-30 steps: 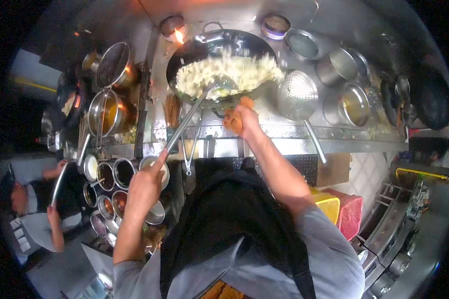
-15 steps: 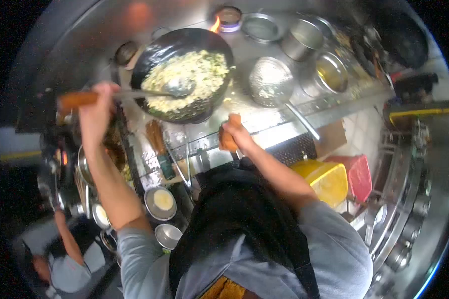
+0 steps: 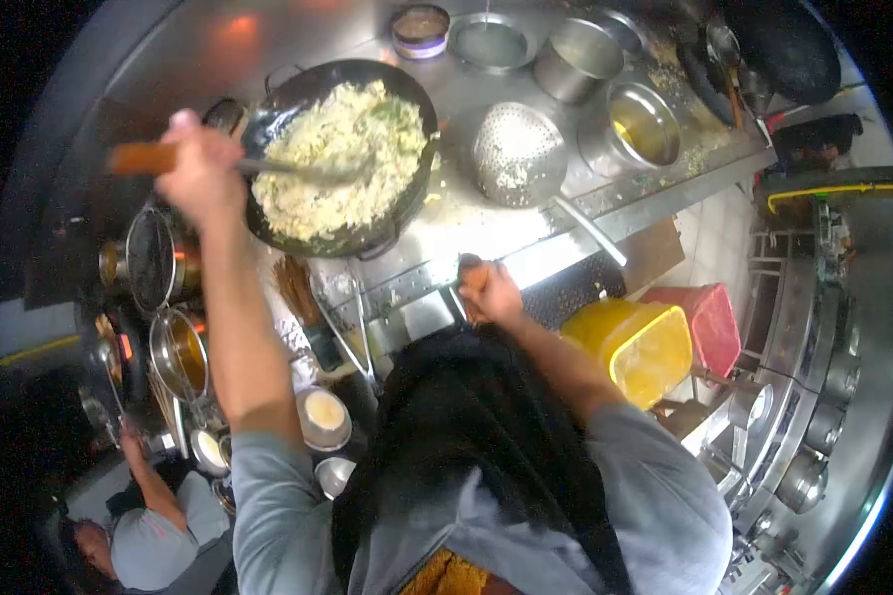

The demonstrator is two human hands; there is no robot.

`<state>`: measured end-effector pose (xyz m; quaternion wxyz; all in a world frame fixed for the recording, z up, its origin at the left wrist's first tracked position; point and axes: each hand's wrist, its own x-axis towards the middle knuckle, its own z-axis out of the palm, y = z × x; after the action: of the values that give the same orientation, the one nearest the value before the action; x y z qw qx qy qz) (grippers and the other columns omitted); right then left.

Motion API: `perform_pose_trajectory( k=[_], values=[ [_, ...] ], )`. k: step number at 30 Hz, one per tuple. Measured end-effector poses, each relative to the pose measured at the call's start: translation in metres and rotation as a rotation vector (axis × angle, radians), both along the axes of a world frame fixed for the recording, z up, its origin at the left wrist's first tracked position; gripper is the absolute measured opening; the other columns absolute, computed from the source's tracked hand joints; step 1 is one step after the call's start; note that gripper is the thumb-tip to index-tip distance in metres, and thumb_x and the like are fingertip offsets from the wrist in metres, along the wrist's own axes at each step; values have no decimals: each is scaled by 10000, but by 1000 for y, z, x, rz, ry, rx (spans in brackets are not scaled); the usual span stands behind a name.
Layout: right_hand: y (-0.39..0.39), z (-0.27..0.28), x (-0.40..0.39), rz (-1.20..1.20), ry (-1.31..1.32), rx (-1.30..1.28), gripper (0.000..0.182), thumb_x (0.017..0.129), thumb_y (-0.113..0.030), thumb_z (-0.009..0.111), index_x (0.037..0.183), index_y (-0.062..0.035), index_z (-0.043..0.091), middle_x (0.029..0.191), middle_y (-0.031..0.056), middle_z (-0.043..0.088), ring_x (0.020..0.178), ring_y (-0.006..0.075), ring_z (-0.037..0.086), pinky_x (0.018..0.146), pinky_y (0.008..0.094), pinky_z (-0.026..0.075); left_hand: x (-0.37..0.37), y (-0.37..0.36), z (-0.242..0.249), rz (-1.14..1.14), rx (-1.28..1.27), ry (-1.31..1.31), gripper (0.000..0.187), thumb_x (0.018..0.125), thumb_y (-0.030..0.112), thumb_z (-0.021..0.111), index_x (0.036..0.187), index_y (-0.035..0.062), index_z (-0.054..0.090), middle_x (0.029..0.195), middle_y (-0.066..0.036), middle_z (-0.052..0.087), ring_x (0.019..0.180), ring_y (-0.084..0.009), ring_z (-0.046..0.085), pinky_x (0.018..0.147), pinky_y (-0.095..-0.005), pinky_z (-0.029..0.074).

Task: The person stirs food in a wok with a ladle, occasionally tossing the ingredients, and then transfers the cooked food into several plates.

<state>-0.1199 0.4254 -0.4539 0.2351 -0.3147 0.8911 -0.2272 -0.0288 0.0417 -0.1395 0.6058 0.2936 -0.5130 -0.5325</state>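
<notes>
My left hand [image 3: 203,174] is closed around the wooden handle of a ladle [image 3: 303,172], slightly blurred. The ladle's bowl lies in a heap of pale yellow food with green bits [image 3: 367,129], like fried rice, inside a large black wok [image 3: 412,203]. My right hand [image 3: 496,297] is closed in front of my apron, at the counter's front edge. It grips a brown, rounded thing [image 3: 474,275] that I cannot make out. To the right of the wok rests a perforated strainer [image 3: 519,149], its long metal handle pointing at me.
Metal pots [image 3: 577,64] and a pot of yellow liquid [image 3: 645,124] stand back right. A yellow bin [image 3: 650,347] and a red bin [image 3: 709,327] are at my right. Tongs [image 3: 362,337] and a bowl [image 3: 324,416] lie left of my apron. A co-worker [image 3: 164,526] is lower left.
The flame behind the wok no longer shows. My left hand and the ladle have risen a little in view, and the food is more heaped. My right hand is slightly lower and to the right.
</notes>
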Motion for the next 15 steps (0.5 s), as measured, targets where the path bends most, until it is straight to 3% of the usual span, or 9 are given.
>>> perform_pose_trajectory(
  k=[2, 5, 6, 7, 8, 10, 12, 14, 15],
  values=[
    [-2, 24, -18, -80, 31, -140, 690, 805, -515, 730, 1273, -52, 524, 1194, 211, 590, 1085, 379, 606, 929, 465, 497, 42, 10, 45, -308, -105, 73, 395, 994, 193, 550, 619, 142, 435, 534, 2, 457, 460, -98, 422, 447, -273, 355],
    [36, 75, -80, -199, 190, -169, 647, 792, -343, 761, 1273, 2, 500, 1163, 216, 609, 1089, 399, 594, 931, 479, 476, 31, 24, -13, 95, -184, -23, 340, 979, 144, 577, 661, 124, 460, 547, 9, 432, 458, -92, 384, 438, -273, 314],
    [54, 76, -108, -179, 513, -57, 559, 789, -289, 731, 1233, -9, 540, 1095, 208, 649, 1039, 392, 622, 914, 485, 481, 11, 21, -47, 215, -155, -38, 320, 975, 132, 585, 678, 114, 468, 549, 9, 423, 458, -92, 374, 439, -272, 309],
    [70, 68, -136, -255, 683, -28, 518, 781, -276, 722, 1198, -12, 566, 1050, 191, 661, 983, 390, 634, 883, 487, 492, 12, 5, -61, -119, -179, 51, 296, 973, 140, 596, 708, 83, 478, 561, -3, 443, 464, -98, 396, 447, -273, 324],
    [84, 54, -163, -333, 854, 3, 477, 772, -262, 713, 1162, -14, 592, 1005, 174, 674, 927, 387, 646, 853, 489, 503, 6, 2, -46, -181, -117, 62, 316, 977, 143, 594, 699, 72, 462, 565, -3, 442, 471, -102, 402, 448, -282, 326],
    [105, 25, -216, -279, 235, 354, 418, 767, -177, 714, 1136, -18, 595, 884, 182, 650, 814, 444, 613, 784, 526, 498, 0, 13, -12, -95, -122, 54, 323, 979, 139, 589, 695, 80, 448, 559, 3, 426, 465, -104, 387, 455, -297, 328],
    [117, 8, -233, -100, 44, 382, 318, 791, -142, 673, 1078, -22, 607, 795, 147, 644, 719, 355, 628, 702, 477, 527, 21, 19, -3, -325, -242, 90, 298, 991, 181, 573, 727, 85, 476, 563, -9, 457, 480, -120, 428, 519, -315, 403],
    [112, 9, -225, -242, -1068, -47, 249, 785, -134, 673, 1009, -41, 614, 750, 98, 629, 662, 233, 623, 603, 390, 533, 47, 32, -24, -200, -162, -189, 289, 1009, 214, 553, 765, 64, 513, 613, -34, 529, 554, -134, 503, 611, -324, 449],
    [107, 16, -211, -267, -1095, -169, 248, 781, -114, 668, 1008, -42, 602, 760, 85, 625, 651, 199, 613, 575, 361, 527, 61, 44, -32, -178, -216, -325, 279, 1010, 231, 554, 798, 50, 536, 684, -46, 572, 646, -145, 543, 684, -325, 458]
  ],
)
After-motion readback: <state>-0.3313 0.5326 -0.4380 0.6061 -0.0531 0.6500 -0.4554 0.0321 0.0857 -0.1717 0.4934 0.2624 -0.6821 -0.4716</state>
